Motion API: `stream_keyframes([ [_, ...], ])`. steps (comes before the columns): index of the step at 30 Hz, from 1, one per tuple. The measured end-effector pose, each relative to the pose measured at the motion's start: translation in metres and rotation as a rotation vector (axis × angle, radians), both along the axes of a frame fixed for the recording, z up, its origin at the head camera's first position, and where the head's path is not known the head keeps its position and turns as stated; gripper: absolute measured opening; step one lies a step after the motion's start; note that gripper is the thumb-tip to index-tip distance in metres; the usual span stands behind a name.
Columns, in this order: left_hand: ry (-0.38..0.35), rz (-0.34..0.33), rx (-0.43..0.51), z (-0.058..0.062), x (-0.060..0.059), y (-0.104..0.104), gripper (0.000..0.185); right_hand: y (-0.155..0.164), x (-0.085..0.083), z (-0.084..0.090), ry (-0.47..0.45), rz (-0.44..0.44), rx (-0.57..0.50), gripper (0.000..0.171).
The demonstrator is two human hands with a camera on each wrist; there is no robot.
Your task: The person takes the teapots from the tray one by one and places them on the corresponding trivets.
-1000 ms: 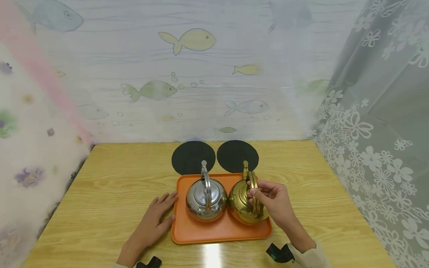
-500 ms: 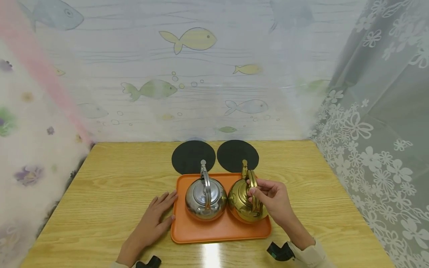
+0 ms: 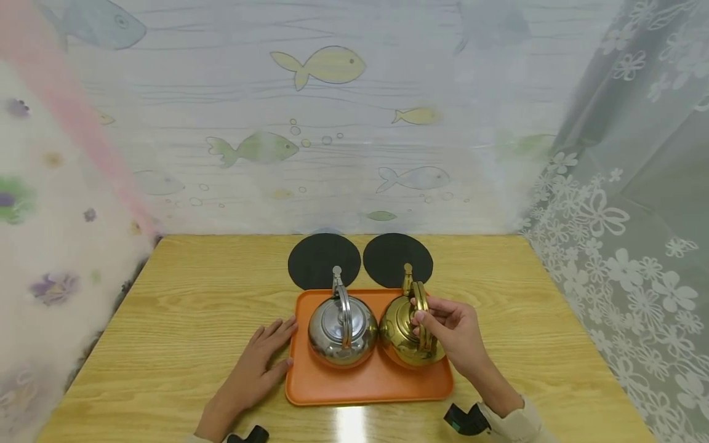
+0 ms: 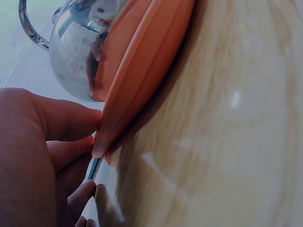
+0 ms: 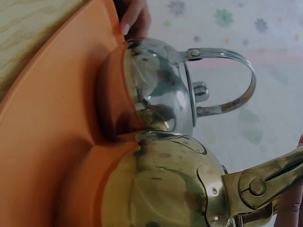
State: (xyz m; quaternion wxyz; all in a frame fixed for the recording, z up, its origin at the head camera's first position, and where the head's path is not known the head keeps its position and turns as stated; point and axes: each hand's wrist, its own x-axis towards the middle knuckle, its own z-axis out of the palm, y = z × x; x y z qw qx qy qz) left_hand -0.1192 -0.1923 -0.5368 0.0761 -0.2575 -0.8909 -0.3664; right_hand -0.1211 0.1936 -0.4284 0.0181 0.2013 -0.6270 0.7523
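Observation:
A silver teapot [image 3: 328, 352] and a gold teapot [image 3: 396, 347] stand upright side by side on an orange tray [image 3: 365, 394]. Their spouts point to the back. The right hand [image 3: 456, 335] pinches the gold teapot's raised handle [image 3: 421, 301] between thumb and fingers. In the right wrist view, this handle [image 5: 265, 184] rises at the lower right, with only a sliver of the fingers showing. The left hand [image 3: 259, 363] lies at the tray's left side, fingers extended. Its fingertips and thumb touch the tray's edge [image 4: 128, 90], as the left wrist view also shows. The silver teapot's handle [image 5: 246, 75] stands up untouched.
Two round black mats [image 3: 324, 261] lie side by side behind the tray, partly covered by it and the spouts. The wood-grain table [image 3: 210, 289] extends left and right. A fish-patterned curtain [image 3: 332, 154] closes off the back, with a flowered sheer curtain [image 3: 626, 246] at the right.

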Motion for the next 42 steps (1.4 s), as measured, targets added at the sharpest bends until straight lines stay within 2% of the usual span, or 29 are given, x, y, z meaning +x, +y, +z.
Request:
stream_keyframes([
  [8, -0.001, -0.001, 0.001, 0.000, -0.001, 0.001, 0.057, -0.002, -0.004, -0.003, 0.021, -0.081, 0.030, 0.020],
  [15, 0.001, 0.004, -0.003, 0.000, 0.000, 0.000, 0.057, -0.004, -0.009, -0.006, 0.023, -0.100, 0.027, 0.026],
  [35, -0.028, 0.000, 0.011, -0.001, 0.002, 0.000, 0.057, -0.009, -0.025, -0.008, 0.036, -0.180, 0.029, 0.023],
  [42, -0.032, -0.001, 0.015, 0.002, 0.001, -0.001, 0.056, -0.012, -0.031, -0.007, 0.021, -0.200, 0.030, 0.024],
])
